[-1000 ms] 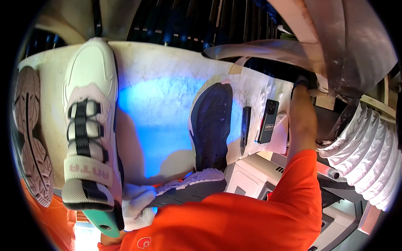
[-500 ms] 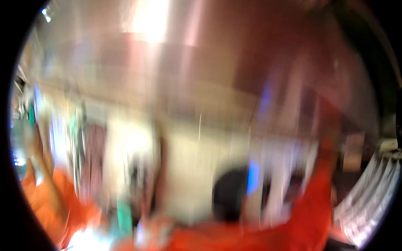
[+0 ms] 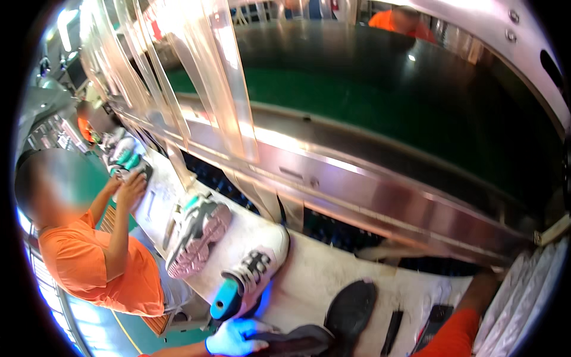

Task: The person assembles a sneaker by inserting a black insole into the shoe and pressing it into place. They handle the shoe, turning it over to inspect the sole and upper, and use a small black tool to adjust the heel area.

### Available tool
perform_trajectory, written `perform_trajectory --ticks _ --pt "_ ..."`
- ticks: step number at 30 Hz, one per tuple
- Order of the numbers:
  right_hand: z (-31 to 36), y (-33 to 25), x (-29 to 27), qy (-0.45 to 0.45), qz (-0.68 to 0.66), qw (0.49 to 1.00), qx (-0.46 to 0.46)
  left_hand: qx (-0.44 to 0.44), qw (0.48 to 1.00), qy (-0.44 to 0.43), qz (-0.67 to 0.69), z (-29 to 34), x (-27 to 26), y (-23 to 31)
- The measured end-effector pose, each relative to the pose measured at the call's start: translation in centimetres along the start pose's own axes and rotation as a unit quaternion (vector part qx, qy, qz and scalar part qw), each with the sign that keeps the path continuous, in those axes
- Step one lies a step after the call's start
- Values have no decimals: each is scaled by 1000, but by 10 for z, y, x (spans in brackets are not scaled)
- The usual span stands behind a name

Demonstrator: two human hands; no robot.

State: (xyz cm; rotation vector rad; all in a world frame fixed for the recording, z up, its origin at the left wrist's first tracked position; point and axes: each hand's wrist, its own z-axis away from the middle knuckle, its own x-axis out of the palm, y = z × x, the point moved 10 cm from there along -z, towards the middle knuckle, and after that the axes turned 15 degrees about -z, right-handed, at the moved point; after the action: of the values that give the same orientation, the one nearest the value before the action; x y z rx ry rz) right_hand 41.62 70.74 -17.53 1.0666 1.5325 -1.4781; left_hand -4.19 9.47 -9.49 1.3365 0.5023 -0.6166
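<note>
My left hand [image 3: 235, 337], in a pale glove that looks blue-lit, grips a dark shoe sole [image 3: 294, 341] at the lower edge. Beside it, a second black sole [image 3: 352, 312] lies flat on the whitish work surface [image 3: 315, 265]. Just beyond my glove stands a white sneaker [image 3: 264, 256] with a teal tongue. Another sneaker [image 3: 199, 238] rests tilted, its pinkish underside showing. My right arm, in a red-orange sleeve, reaches up at the lower right; the right hand [image 3: 483, 290] is dark, near white hanging strips, and its fingers cannot be made out.
A slim black bar [image 3: 392, 331] and a dark flat object [image 3: 434, 326] lie near my right sleeve. Behind runs a metal-edged conveyor with a green belt [image 3: 333, 98] and clear plastic strips [image 3: 232, 89]. At left, a co-worker in orange [image 3: 101, 262] handles a sneaker [image 3: 132, 163].
The earlier frame is smeared by motion. The view has swung and steadied, bringing the conveyor, sneakers and soles into sharp sight. My left glove and the sole it holds now show clearly.
</note>
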Motion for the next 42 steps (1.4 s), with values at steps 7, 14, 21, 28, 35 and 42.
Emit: perform_trajectory --ticks 7,14,21,28,35,42 --pt "-15 -66 60 -42 -8 998 -42 -31 997 -41 52 6 11 -7" --pt "-15 -75 72 -35 -2 998 -55 -37 996 -77 22 7 21 -12" --pt "5 -83 54 -22 -3 997 -76 0 996 -71 56 12 30 -11" --pt "64 -117 35 -6 -41 991 -129 6 991 -69 111 9 26 -11" --pt "159 -161 7 8 -71 977 -200 49 992 -44 103 13 31 -15" --pt "216 -152 -27 23 -13 977 -213 37 998 -40 29 19 24 -17"
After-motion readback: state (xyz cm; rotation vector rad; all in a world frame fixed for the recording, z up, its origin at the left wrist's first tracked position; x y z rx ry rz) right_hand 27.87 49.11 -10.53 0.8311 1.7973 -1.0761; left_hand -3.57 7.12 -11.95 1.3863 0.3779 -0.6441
